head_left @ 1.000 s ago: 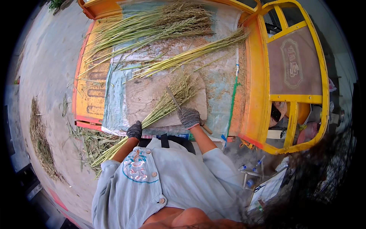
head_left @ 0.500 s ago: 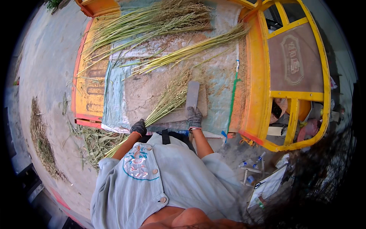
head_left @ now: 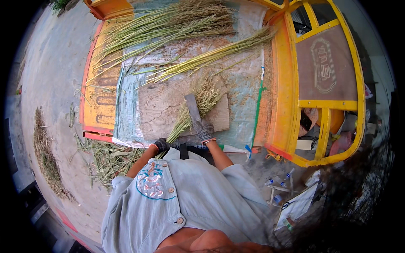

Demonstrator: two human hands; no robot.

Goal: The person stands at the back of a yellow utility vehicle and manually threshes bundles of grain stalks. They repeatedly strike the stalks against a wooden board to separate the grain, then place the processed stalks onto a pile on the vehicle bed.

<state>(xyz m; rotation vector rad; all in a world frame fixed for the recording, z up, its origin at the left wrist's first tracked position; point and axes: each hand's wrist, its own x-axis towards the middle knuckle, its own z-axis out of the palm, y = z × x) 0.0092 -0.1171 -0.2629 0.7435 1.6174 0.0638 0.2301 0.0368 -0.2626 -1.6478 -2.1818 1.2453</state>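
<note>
In a dark grey knitted glove, my left hand [head_left: 161,145] is closed round the lower stalks of a bundle of green seed-headed stalks [head_left: 180,125]. The bundle slants up and right over a worn wooden board [head_left: 158,110], its seed heads fanning out past the board's far edge. My right hand [head_left: 205,132], gloved alike, grips a flat, straight-edged grey metal blade [head_left: 193,106]. The blade lies across the bundle just below the seed heads, tilted up and left. My right fingers are partly hidden by the back of the glove.
Beyond the board, more cut stalks [head_left: 147,31] and a thinner yellow-green bundle [head_left: 202,59] lie on a seed-strewn sheet [head_left: 244,122]. A yellow metal frame [head_left: 306,103] stands at right. Leaves [head_left: 112,162] lie on the ground at left; a stand with scissors [head_left: 286,205] is at lower right.
The blade has moved left from beside the bundle onto it and now tilts leftward. My right hand came left and nearer; my left hand shifted slightly right, and the seed heads swung right.
</note>
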